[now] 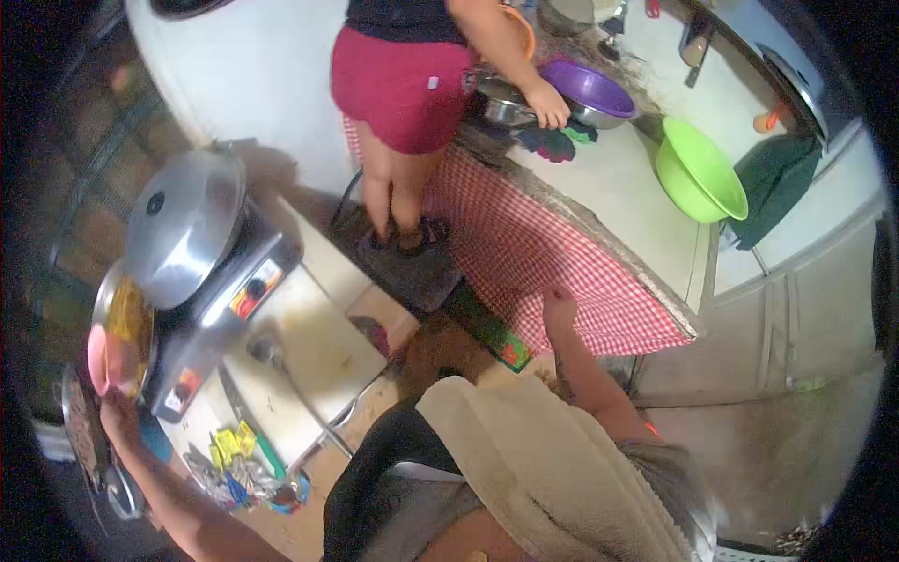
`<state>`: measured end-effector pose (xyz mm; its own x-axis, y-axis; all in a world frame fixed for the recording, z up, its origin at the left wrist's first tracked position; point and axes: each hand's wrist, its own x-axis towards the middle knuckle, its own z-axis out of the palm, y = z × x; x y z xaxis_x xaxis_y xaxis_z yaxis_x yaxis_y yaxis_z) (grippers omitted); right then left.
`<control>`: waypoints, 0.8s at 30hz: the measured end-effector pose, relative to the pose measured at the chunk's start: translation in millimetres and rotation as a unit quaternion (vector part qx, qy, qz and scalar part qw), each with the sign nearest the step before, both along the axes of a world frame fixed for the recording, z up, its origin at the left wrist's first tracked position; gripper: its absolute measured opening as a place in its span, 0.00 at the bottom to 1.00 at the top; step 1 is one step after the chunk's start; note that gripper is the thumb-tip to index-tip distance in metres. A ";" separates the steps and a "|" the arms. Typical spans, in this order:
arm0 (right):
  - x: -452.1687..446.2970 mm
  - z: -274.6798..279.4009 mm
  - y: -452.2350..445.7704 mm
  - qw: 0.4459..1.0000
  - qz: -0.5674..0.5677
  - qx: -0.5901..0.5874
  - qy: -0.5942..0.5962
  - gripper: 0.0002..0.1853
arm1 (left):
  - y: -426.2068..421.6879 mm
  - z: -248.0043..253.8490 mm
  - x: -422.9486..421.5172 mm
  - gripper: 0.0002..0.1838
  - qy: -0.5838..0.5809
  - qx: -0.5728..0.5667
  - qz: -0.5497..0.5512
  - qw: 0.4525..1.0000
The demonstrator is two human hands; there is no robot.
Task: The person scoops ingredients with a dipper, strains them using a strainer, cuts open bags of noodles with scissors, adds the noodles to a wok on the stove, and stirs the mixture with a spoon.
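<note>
My left hand point(118, 419) is at the far left, closed on the edge of a pink bowl point(105, 361). The bowl is tilted against a metal pan point(147, 348) with yellow food point(125, 314) in it. Whether the bowl holds anything is hidden. Beside the pan, a large pot with a domed silver lid point(187, 229) stands on the stove point(215, 328). My right hand point(560, 314) hangs in front of the red checked cloth point(599, 304) below the counter. Its fingers look curled in, with nothing visible in them.
A ladle point(267, 351), a knife point(231, 393) and several small packets point(234, 445) lie on the white table point(323, 347). Another person point(403, 89) stands at the counter, one hand point(546, 103) near a purple basin point(588, 89). A green basin point(698, 169) sits farther right.
</note>
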<state>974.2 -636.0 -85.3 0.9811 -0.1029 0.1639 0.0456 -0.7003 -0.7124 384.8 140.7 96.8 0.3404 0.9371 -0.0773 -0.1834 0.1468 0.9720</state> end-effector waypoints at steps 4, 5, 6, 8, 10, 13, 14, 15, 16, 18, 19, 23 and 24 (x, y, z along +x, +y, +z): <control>72.4 20.3 3.8 0.986 0.016 0.108 -0.129 0.10 | -30.7 10.6 20.3 0.09 0.063 0.023 0.058 0.996; 92.7 19.8 0.8 0.976 0.021 0.092 -0.199 0.08 | -37.2 14.1 27.3 0.09 0.073 0.027 0.059 0.995; 109.4 19.9 -2.9 0.961 0.027 0.074 -0.266 0.08 | -41.1 15.6 27.0 0.08 0.083 0.032 0.055 0.995; 131.8 32.6 -6.1 0.970 -0.022 0.178 -0.166 0.08 | -44.8 10.3 19.2 0.08 0.138 0.079 0.023 0.987; 137.3 32.8 -1.0 0.950 -0.075 0.272 -0.131 0.08 | -46.0 12.4 20.4 0.09 0.257 0.189 0.030 0.947; 165.1 41.0 -0.2 0.911 -0.108 0.360 -0.171 0.07 | -83.4 24.0 41.7 0.11 0.065 -0.003 0.090 0.994; 174.8 43.5 -5.1 0.907 -0.106 0.373 -0.163 0.06 | -89.8 23.4 38.4 0.11 0.121 0.050 0.061 0.990; 185.7 45.3 -3.9 0.903 -0.103 0.388 -0.152 0.06 | -96.6 23.1 35.1 0.11 0.174 0.106 0.036 0.978; 189.7 57.3 1.8 0.902 -0.110 0.384 -0.164 0.07 | -130.2 48.5 57.9 0.12 0.184 0.082 0.029 0.979; 196.3 79.2 6.9 0.875 -0.052 0.475 -0.084 0.06 | -117.9 37.6 45.0 0.16 0.387 0.319 -0.007 0.865; 208.5 84.2 10.4 0.853 -0.020 0.519 -0.045 0.06 | -158.7 69.2 73.9 0.16 0.574 0.417 -0.012 0.705; 169.6 141.5 92.6 0.797 0.114 0.562 0.190 0.06 | -281.0 119.6 179.5 0.14 0.494 0.472 -0.075 0.727; 166.2 129.1 98.7 0.890 0.336 0.296 0.088 0.06 | -317.4 129.4 214.0 0.13 0.470 0.422 -0.058 0.773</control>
